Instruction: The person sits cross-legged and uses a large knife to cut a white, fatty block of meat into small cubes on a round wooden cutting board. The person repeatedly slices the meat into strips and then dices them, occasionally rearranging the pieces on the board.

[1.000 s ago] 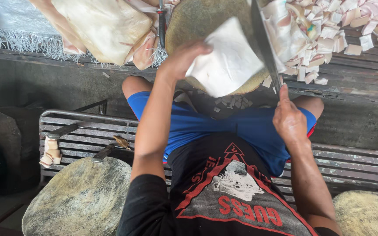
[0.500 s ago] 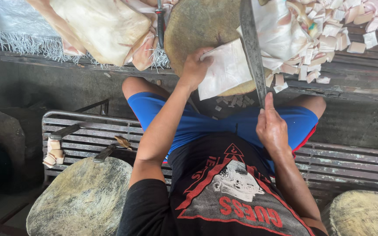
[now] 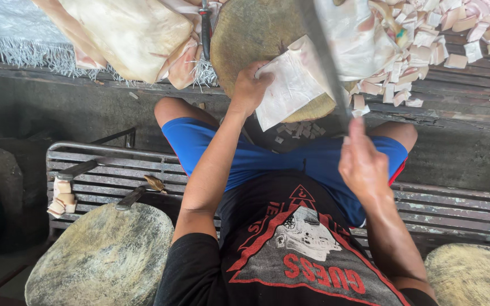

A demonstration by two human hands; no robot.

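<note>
My left hand presses on a pale flat slab of fatty skin lying on a round wooden chopping block. My right hand grips the handle of a long cleaver, whose blurred blade points away from me, over the right edge of the slab. I sit on a metal slatted bench in blue shorts and a black printed shirt, knees toward the block.
A heap of cut pale cubes lies right of the block. Large uncut sheets lie at the upper left, beside a second knife. Two more round blocks flank me. A few cubes rest on the bench.
My right hand and the cleaver have drawn back toward me and lower in the frame. My left hand stays on the slab, which has shifted a little on the block.
</note>
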